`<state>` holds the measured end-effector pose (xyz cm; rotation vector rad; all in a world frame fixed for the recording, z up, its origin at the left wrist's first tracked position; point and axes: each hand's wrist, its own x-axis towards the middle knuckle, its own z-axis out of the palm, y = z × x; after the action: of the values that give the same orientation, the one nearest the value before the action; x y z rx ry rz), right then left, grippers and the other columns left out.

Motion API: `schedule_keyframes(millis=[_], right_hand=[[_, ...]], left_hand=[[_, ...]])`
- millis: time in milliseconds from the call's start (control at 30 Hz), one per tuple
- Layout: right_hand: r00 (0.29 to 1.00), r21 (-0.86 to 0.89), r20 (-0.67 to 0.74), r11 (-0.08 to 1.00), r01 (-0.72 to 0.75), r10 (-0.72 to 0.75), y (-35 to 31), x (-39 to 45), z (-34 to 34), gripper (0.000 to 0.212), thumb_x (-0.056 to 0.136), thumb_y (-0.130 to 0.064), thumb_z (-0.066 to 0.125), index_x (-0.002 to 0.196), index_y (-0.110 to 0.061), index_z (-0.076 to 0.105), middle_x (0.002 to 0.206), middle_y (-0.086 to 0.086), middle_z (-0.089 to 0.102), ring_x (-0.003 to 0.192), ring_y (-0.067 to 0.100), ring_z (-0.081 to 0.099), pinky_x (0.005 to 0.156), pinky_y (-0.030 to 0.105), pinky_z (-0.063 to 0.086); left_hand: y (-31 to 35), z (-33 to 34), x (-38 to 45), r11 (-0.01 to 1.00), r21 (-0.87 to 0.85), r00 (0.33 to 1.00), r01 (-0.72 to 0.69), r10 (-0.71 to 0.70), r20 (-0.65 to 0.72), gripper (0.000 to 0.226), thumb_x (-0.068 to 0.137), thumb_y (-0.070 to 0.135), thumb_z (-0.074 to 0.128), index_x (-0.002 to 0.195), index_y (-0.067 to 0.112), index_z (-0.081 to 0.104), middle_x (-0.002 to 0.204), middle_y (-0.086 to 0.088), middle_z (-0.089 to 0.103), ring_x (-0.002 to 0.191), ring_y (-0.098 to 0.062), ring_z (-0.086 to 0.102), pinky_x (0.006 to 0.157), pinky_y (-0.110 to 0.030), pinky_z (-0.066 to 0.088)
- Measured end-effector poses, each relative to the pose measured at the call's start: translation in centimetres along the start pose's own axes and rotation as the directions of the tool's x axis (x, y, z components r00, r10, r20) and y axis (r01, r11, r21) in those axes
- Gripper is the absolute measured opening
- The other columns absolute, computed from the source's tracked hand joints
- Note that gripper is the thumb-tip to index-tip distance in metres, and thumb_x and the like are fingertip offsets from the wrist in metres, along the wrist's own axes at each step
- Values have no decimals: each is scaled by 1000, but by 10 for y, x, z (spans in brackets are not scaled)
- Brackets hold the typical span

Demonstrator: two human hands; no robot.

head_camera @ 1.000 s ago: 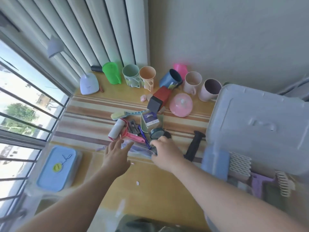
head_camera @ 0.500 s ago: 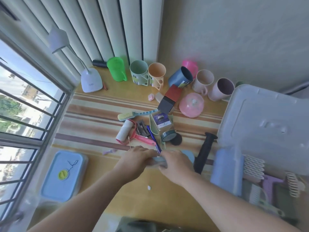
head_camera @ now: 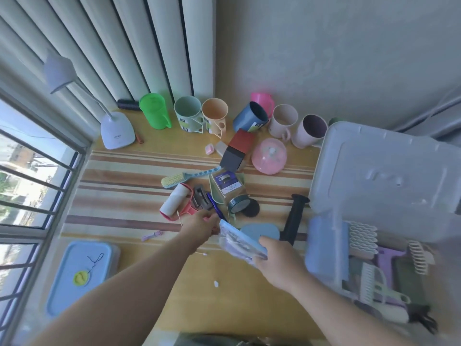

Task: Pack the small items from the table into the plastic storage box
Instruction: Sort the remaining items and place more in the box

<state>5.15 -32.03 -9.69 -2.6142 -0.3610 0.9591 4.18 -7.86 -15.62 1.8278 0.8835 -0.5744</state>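
My right hand (head_camera: 277,260) grips a flat clear-and-blue plastic packet (head_camera: 239,242) and holds it tilted above the table, left of the clear plastic storage box (head_camera: 321,278). The box's lid (head_camera: 379,176) leans up over it, and combs and brushes lie inside. My left hand (head_camera: 200,224) reaches forward to the pink handle of the lint roller (head_camera: 174,201) and the blue pen (head_camera: 214,208); its grip is unclear. Beyond lie a brush (head_camera: 184,176), a black clip (head_camera: 199,199), a green card box (head_camera: 227,186), a tape roll (head_camera: 240,204) and a black handle (head_camera: 294,218).
Several cups (head_camera: 214,116) line the back wall, with a pink dome (head_camera: 269,156) and a red-black box (head_camera: 237,151) before them. A white lamp (head_camera: 116,131) stands back left. A blue lidded container (head_camera: 79,273) sits by the window. A small purple fork (head_camera: 152,236) lies near.
My right hand has lifted the packet off the table and carried it right, toward the box. My left hand has let go of the packet and moved forward to the lint roller handle.
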Motion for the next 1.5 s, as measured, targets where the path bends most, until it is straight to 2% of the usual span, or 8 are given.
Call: schedule_keyframes(millis=[300,467,600,733,967,1233,1400,1500], right_hand=[[1000,69,-3,998,9,-9,4,-15,-7,30,90,-36,55,80,-16,35,67,3,51,57,20,40,53,35,28],[996,173,-11,981,85,-84,-3,-27,-19,30,88,-39,54,77,-20,32,65,0,49,57,22,53,54,33,32],[985,231,-69,958,167,-155,0,-42,-43,35,87,-41,61,82,-17,35,66,3,47,59,31,58,54,33,32],[958,301,-153,912,279,-243,15,-76,-82,31,86,-42,66,85,-15,49,79,11,63,65,29,62,57,34,44],[911,333,-324,870,364,-257,136,-143,-164,10,88,-29,75,90,-29,65,81,-11,70,75,9,64,72,26,52],[969,63,-224,993,-97,108,356,-143,-171,11,89,-26,59,93,-17,60,87,4,64,79,25,61,68,36,48],[999,-115,-12,992,-42,41,380,-122,-149,20,91,-30,67,84,-21,51,82,-2,55,83,26,57,59,32,36],[987,-255,151,967,-15,55,382,-115,-133,22,85,-18,69,80,-23,49,81,-2,55,79,25,58,66,34,45]], left_hand=[[-12,0,-48,708,-675,976,206,-201,87,50,86,-12,69,121,10,42,104,-24,57,76,-29,59,77,-47,64],[-11,-6,-83,717,-671,960,186,-278,-31,31,94,-1,35,121,9,49,72,-6,47,51,-14,39,45,-24,29],[-2,1,-115,737,-668,969,105,-228,-99,15,99,33,56,96,18,53,63,3,37,49,-11,26,47,-24,21],[21,24,-157,849,-514,935,-120,-77,-346,28,86,39,70,89,13,61,67,-2,40,55,-17,33,52,-32,31],[99,110,-221,910,-109,803,-401,291,-520,16,92,44,66,94,31,56,73,0,64,63,-24,61,58,-37,44],[147,219,-245,768,214,738,-604,640,-213,11,99,41,58,100,35,49,78,5,64,73,-18,63,67,-43,52],[145,266,-235,594,399,670,-699,738,75,17,103,51,39,93,37,41,80,14,53,77,-5,50,65,-33,36],[142,282,-230,540,474,669,-696,727,155,27,101,61,33,97,36,43,90,18,51,86,-5,47,74,-29,38]])
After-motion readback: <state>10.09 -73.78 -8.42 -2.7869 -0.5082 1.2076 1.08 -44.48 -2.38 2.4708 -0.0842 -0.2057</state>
